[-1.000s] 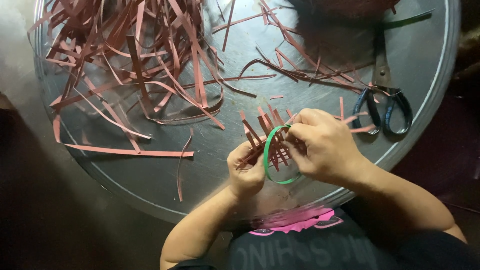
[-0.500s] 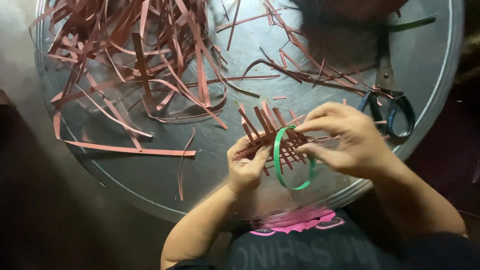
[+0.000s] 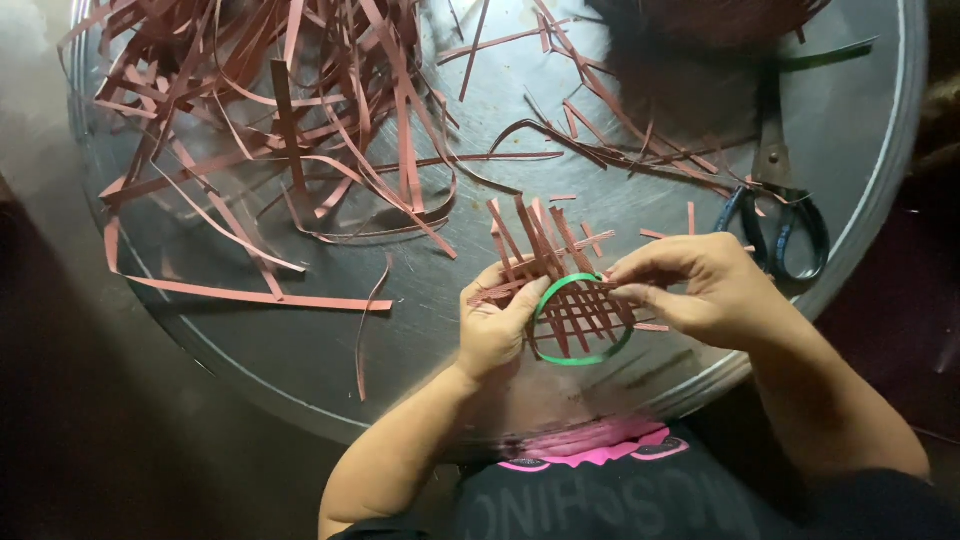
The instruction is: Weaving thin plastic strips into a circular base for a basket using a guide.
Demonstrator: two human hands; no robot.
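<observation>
the small woven lattice [image 3: 560, 290] of reddish-brown strips sits between my hands, just above the near rim of the round metal tray [image 3: 470, 390], at about 6 o'clock on it. its loose strip ends fan up toward 12 o'clock, and a green strip loop [image 3: 580, 318] curls round its lower part, open side up, its lower curve passing under the weave. my left hand [image 3: 495, 325] holds the lattice at its 9 o'clock edge: the thumb is pressed down on the strips and the green loop's left end, the other fingers curled beneath, so it is pinching the weave. my right hand [image 3: 705, 290] comes in from 3 o'clock, thumb and forefinger pinched together on the strip ends at the loop's upper right, the remaining fingers bent close behind them. beyond my right hand, toward 2 o'clock, a pair of scissors [image 3: 775, 205] with dark blue handles lies on the tray, handles toward me. a green strip [image 3: 825, 55] lies near the far rim at 1 o'clock. a big tangled heap of loose reddish strips [image 3: 290, 130] covers the tray from 10 to 12 o'clock, and one long strip [image 3: 250, 292] lies flat at 9 o'clock of the lattice, well apart from my left hand.
</observation>
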